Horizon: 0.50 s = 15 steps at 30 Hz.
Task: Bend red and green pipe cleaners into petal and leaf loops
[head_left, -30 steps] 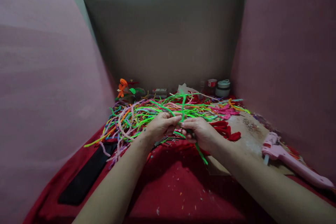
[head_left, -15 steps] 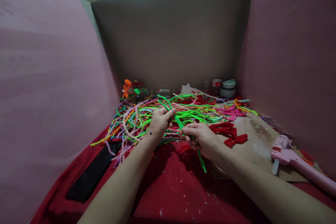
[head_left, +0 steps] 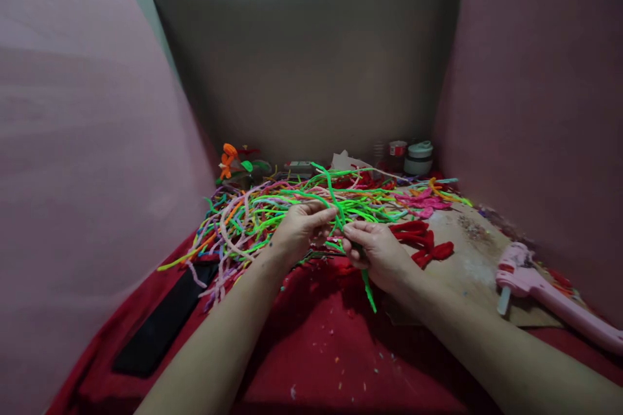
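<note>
My left hand (head_left: 299, 231) and my right hand (head_left: 377, 251) meet over a red cloth (head_left: 321, 350), both pinched on a green pipe cleaner (head_left: 335, 201). Its upper part bends up and back between the thumbs, and its lower end (head_left: 368, 292) sticks out below my right palm. Just behind the hands lies a heap of pipe cleaners (head_left: 253, 214) in green, pink, orange and purple.
Red pipe-cleaner loops (head_left: 428, 243) lie on a cardboard sheet (head_left: 467, 266) to the right, beside a pink glue gun (head_left: 549, 295). A black flat object (head_left: 160, 324) lies at left. An orange flower piece (head_left: 228, 159) and small jars (head_left: 413, 157) stand at the back. Cardboard and pink walls enclose the space.
My hands came back together on the green pipe cleaner after moving slightly apart. Its upper part now bends over higher between them. The view shifted a little.
</note>
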Each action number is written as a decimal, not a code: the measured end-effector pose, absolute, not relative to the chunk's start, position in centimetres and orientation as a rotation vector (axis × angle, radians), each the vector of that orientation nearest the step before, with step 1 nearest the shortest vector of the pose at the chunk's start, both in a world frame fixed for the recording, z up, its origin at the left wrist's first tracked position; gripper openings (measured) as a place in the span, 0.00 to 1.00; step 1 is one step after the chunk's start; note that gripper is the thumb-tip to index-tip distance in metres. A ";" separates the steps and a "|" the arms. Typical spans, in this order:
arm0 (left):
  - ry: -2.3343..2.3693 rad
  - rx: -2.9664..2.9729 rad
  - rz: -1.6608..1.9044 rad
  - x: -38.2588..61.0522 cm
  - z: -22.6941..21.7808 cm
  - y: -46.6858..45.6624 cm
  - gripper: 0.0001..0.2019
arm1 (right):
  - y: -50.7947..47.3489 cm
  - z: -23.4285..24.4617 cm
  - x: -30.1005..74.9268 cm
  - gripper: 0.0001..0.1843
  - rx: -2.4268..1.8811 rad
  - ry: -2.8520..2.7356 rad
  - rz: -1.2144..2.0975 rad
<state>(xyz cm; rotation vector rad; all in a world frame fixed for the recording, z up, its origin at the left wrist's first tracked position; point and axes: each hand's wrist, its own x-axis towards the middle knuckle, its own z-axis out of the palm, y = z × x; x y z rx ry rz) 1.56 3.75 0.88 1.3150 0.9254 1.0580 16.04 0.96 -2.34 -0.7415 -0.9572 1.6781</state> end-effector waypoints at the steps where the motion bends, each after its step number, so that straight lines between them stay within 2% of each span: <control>1: 0.936 1.340 1.037 1.8 0.8 3.6 0.13 | 1.0 -2.3 16.1 0.09 -0.729 -0.938 1.693; 5: 1.014 1.481 1.009 2.2 0.7 3.0 0.10 | 1.0 -2.1 16.4 0.08 -0.731 -0.880 1.724; 10: 1.130 1.623 0.844 2.2 1.1 2.7 0.15 | 1.2 -2.3 16.5 0.11 -0.689 -0.841 1.700; 15: 1.158 1.731 0.791 2.4 1.5 2.4 0.09 | 1.4 -2.4 16.7 0.13 -0.661 -0.847 1.691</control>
